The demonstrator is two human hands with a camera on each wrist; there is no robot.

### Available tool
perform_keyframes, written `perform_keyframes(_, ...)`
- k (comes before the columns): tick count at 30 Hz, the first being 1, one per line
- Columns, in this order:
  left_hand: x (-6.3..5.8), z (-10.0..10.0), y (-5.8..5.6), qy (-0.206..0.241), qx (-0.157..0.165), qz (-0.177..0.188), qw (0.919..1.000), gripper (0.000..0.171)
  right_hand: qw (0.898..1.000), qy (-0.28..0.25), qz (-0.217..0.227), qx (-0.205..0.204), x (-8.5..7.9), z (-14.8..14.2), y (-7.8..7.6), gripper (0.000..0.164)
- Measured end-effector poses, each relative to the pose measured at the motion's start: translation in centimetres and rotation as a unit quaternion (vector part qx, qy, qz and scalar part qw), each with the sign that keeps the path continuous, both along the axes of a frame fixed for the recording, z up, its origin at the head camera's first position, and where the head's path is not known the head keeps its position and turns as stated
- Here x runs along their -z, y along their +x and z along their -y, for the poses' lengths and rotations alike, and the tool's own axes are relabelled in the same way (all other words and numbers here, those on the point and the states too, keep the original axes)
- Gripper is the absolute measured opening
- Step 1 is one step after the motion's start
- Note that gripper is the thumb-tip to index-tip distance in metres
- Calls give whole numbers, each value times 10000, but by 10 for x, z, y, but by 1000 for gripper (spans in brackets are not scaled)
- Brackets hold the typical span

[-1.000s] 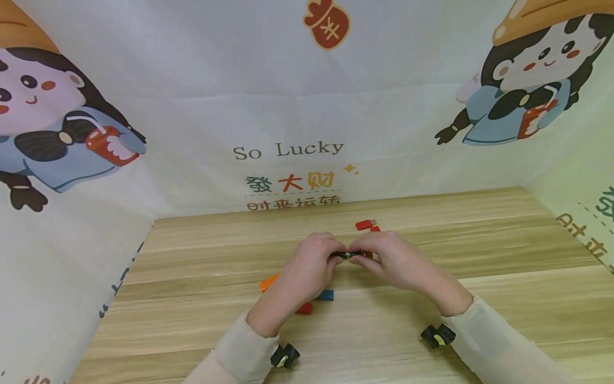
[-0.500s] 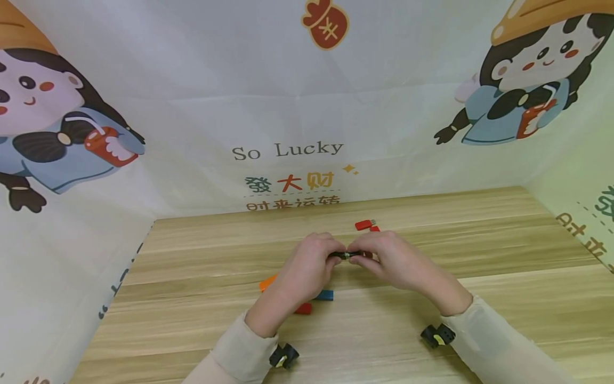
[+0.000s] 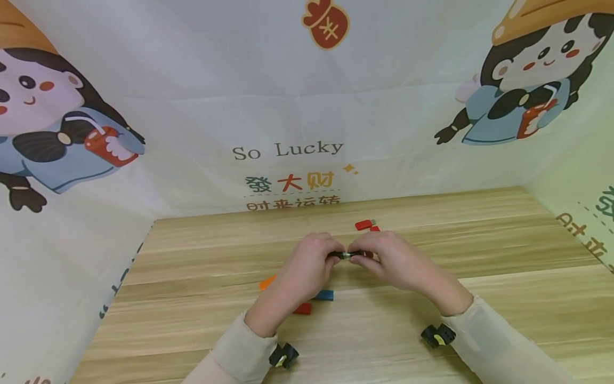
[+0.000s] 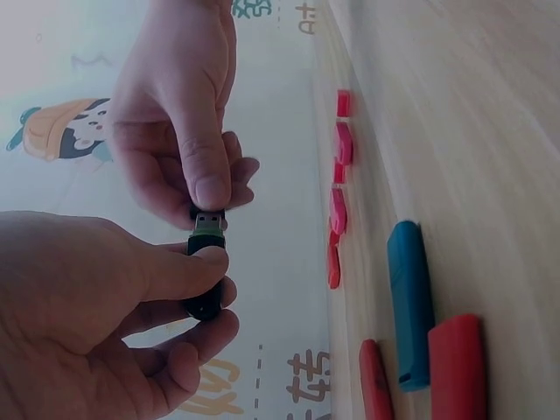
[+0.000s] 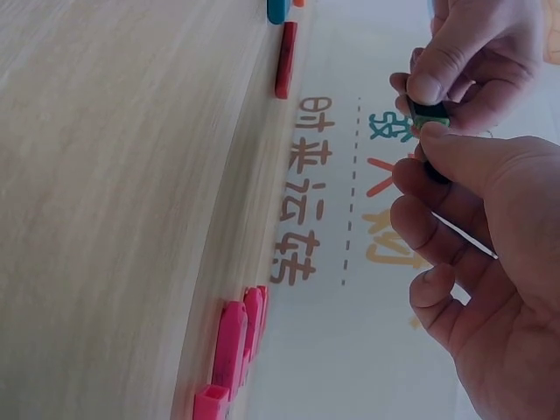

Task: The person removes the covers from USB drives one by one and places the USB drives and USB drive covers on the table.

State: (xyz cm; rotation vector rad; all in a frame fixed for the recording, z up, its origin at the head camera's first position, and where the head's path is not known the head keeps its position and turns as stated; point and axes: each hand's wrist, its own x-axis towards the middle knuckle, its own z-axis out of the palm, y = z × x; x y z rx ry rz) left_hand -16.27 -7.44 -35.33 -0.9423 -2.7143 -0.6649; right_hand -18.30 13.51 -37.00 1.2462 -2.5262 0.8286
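Over the table, my left hand (image 3: 307, 266) pinches the black body of a USB stick (image 4: 205, 302) between thumb and fingers. Its metal plug (image 4: 209, 222), with a green band at the base, points towards the other hand. My right hand (image 3: 400, 261) pinches a small dark cap (image 5: 436, 173) at the plug's tip, mostly hidden by thumb and fingers. A stretch of bare metal shows between the two hands. Beyond them on the table lie a red USB stick (image 3: 363, 225) with its plug bare and a small red piece (image 3: 374, 229).
Near the left forearm lie a blue stick (image 3: 326, 295), a red stick (image 3: 303, 309) and an orange stick (image 3: 267, 282), partly covered by the arm. Several pink and red pieces (image 4: 339, 210) lie in a row in the left wrist view. A printed cloth (image 3: 288, 106) rises behind the table.
Both hands stay almost in place. Slightly more of the bright metal plug shows between the fingertips than before.
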Motion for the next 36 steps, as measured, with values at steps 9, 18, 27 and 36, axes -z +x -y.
perform_keyframes(9, -2, 3, -2, -14, -75, 1, 10000, 11, 9997, 122, -66, 181, -2, -3, -1, 8)
perform_keyframes(18, -2, 5, -1, -138, -302, 30, 9994, 9, 9995, 153, 72, 251, -4, -2, 0, 6)
perform_keyframes(27, -1, 7, -3, -160, -538, 108, 9984, 6, 9989, 223, 123, 402, -8, 0, 2, 6)
perform_keyframes(36, 1, 6, -4, -149, -744, 279, 9967, 5, 9986, 273, 128, 444, -9, -1, 4, 8)
